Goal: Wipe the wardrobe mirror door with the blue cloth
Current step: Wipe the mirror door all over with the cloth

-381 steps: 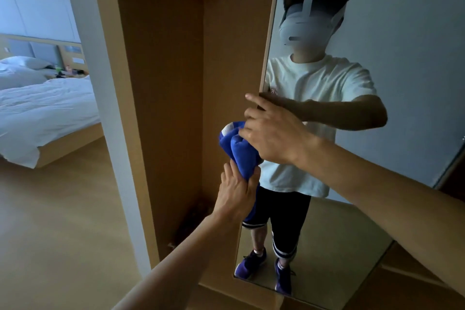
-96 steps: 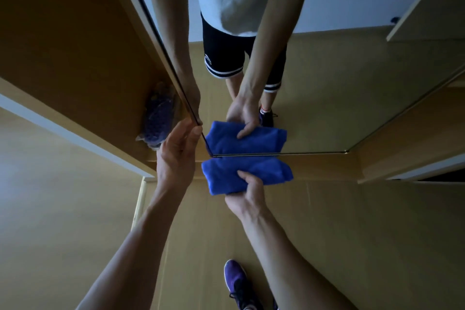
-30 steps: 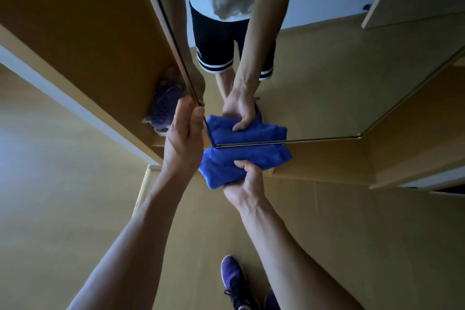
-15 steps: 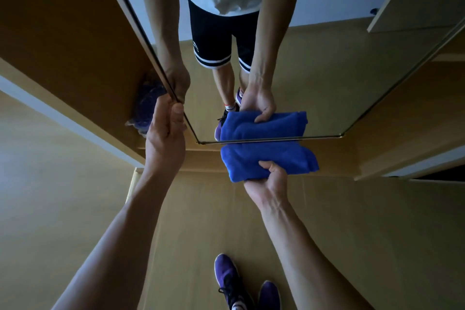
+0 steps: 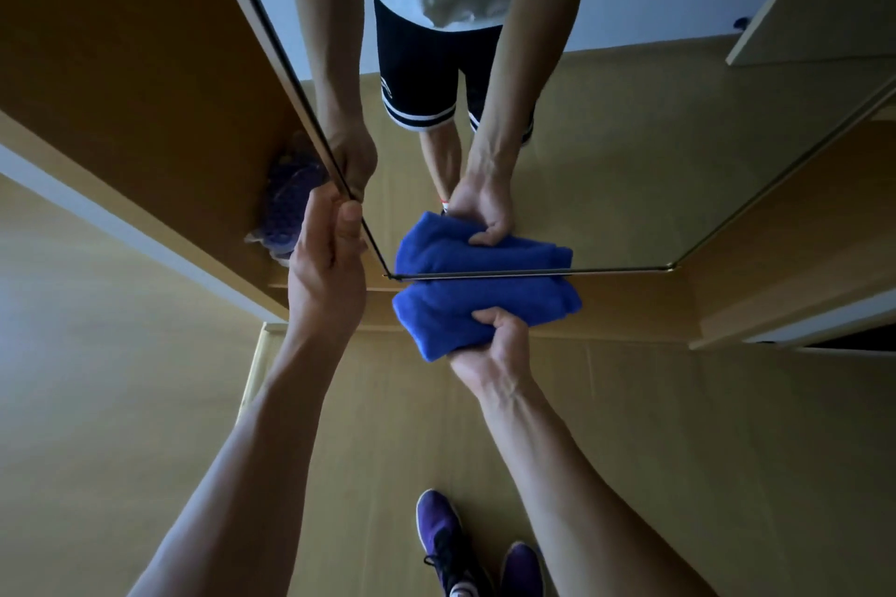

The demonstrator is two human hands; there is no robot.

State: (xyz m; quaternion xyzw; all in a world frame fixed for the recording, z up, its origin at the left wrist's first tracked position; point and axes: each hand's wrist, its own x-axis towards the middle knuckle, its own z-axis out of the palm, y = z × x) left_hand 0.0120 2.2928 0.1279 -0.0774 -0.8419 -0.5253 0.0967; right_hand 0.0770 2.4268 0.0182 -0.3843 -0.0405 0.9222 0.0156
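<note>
The left hand [image 5: 327,267] grips the mirror door [image 5: 630,160] edge — right hand [image 5: 494,349] clutches blue cloth [image 5: 465,310].

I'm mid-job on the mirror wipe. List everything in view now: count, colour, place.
blue cloth: one, blue, bunched against the mirror door's bottom edge.
mirror door: one, reflective, dark-framed, ahead.
wardrobe: one, tan wood, left of the door.
purple bundle: one, purple, low inside the wardrobe; unidentifiable.
floor: one, light wood, below.
shoes: two, purple, on the person's feet.
left hand: one, grips the door's left edge.
right hand: one, grips the cloth from below.
</note>
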